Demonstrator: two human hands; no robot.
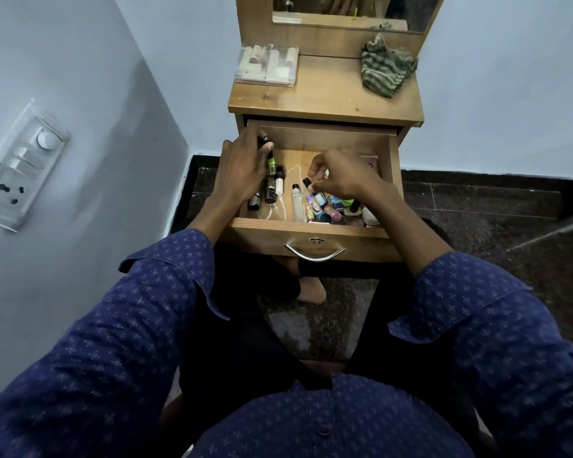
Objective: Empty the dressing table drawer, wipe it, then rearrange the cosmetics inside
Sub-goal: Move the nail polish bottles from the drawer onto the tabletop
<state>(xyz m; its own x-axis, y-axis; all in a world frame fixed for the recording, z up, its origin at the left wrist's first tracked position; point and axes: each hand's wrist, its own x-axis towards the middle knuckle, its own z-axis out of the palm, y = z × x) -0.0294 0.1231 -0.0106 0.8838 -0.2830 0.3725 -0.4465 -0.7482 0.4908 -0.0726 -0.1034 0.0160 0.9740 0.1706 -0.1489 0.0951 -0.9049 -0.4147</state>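
Both inside the open drawer (pixel 311 231): left hand (pixel 240 166) closed around a dark tube (pixel 268 150), right hand (pixel 339 175) pinching loosely above small bottles (pixel 315 203).

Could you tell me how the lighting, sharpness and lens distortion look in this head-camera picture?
Head view: dim, bluish room light; the open drawer is the warmest, best-lit area; wide-angle bending curves the walls and the switch panel at the left edge; both hands are fairly sharp, the small cosmetics slightly soft.

No lettering on the cosmetics (pixel 315 201) can be read.
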